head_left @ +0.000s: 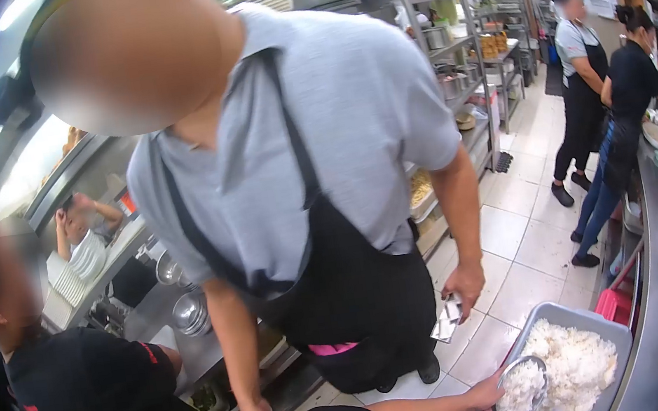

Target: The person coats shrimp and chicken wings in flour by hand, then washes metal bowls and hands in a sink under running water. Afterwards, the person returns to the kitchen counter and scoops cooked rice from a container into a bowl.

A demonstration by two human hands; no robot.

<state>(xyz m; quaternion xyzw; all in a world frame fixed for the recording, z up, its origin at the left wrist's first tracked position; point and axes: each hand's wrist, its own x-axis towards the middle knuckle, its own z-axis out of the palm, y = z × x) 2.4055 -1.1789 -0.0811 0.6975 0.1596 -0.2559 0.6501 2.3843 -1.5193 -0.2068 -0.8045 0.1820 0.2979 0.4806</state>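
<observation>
My left hand (487,392) reaches out from a black sleeve at the bottom edge. Its fingers are closed on the near side of a round metal bowl (546,393) filled with cooked white rice (521,386). The bowl is tilted over a grey plastic tub (623,337), which holds a large heap of loose rice (577,352). Nothing of my right hand shows.
A person in a grey shirt and black apron (376,307) stands close in front, holding small white pieces (447,320). Another in black (96,394) is at left. Two people stand farther along the tiled aisle (526,279). A steel counter (646,280) runs along the right.
</observation>
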